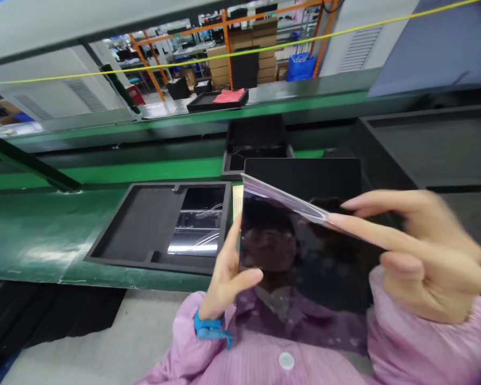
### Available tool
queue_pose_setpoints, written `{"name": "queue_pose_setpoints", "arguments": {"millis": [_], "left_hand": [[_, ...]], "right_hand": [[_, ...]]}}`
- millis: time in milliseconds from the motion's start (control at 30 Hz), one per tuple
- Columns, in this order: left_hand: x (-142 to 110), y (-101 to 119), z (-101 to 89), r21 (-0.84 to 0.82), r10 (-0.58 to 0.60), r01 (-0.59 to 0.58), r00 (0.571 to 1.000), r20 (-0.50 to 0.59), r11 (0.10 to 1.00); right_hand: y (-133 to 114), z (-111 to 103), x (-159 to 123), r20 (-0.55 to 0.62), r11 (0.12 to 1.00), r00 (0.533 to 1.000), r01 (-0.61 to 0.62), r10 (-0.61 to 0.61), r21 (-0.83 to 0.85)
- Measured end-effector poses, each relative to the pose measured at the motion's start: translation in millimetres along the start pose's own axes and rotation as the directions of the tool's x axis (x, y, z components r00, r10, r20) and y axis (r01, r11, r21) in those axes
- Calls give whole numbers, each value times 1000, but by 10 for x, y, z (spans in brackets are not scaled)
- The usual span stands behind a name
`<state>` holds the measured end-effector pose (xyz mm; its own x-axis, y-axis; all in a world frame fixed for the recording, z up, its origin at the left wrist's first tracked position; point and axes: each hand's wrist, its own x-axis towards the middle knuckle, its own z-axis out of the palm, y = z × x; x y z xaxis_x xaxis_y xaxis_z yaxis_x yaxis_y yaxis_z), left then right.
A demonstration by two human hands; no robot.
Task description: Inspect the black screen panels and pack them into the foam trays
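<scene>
My left hand [230, 270] grips a flat black tablet-like panel [304, 174] by its left edge, thumb over the front. Across the panel's front lies a glossy clear film [284, 199], its upper edge lifted and slanting down to the right. My right hand [428, 251] is at that raised edge, the index fingertip touching it and another finger stretched just above. The thumb is bent lower down, and the exact grip is partly hidden. Below the film edge the surface is shiny with reflections; above it looks matte black.
To the left, a black foam-edged tray [124, 224] holds a shiny dark sheet [198, 222] on the green bench [36, 230]. Another black tray [256, 133] stands behind the panel. A pink cloth [229, 95] lies in a tray on the far ledge. Large black trays [436, 133] line the right.
</scene>
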<state>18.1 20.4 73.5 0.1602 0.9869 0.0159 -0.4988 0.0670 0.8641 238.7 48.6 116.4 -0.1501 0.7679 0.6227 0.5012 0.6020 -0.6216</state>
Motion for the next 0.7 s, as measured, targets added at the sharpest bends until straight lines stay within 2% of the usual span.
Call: {"name": "queue_pose_setpoints", "arguments": {"millis": [33,67,133,200,233,267,300,333,367,433,467,500,533,600,700], "left_hand": [[54,8,-21,-22,15,-15,1000,-12,1000],[106,20,-47,-36,16,-16,1000,-20,999],[205,61,-105,-42,-12,11,1000,-21,999],[290,114,-151,-27,-38,37,999,-24,999],[327,140,-166,-11,-44,44,999,-24,999],[360,163,-176,11,-48,49,998,-26,999],[390,180,-181,38,-45,47,998,-35,998],[418,191,-182,64,-29,33,998,-51,997],[443,194,-181,91,2,5,998,-69,996],[489,182,-172,133,107,-93,989,-102,987],[511,171,-166,150,163,-145,980,-115,978],[533,159,-159,166,212,-191,970,-121,967],[554,148,-154,187,250,-224,959,-130,956],[601,131,-148,231,295,-251,937,-186,940],[679,122,-162,258,307,-233,901,-305,938]], "right_hand": [[-36,-23,50,129,995,990,52,-63,86],[-53,-61,108,271,978,953,84,-135,190],[-41,-155,244,512,926,806,109,-296,362],[0,-229,386,646,909,653,174,-395,379],[19,-244,450,681,909,604,224,-413,352],[34,-242,507,689,910,595,261,-415,322],[42,-222,553,674,916,620,282,-401,286],[45,-185,589,629,920,672,301,-391,250],[42,-136,614,553,926,743,318,-378,206],[28,-13,637,313,941,888,325,-337,92],[19,52,640,173,954,938,298,-300,39],[12,114,639,36,968,967,251,-251,14],[8,171,639,-76,980,978,195,-193,26],[8,260,642,-202,985,976,111,-84,128],[21,320,661,-257,969,966,64,-1,238]]}}
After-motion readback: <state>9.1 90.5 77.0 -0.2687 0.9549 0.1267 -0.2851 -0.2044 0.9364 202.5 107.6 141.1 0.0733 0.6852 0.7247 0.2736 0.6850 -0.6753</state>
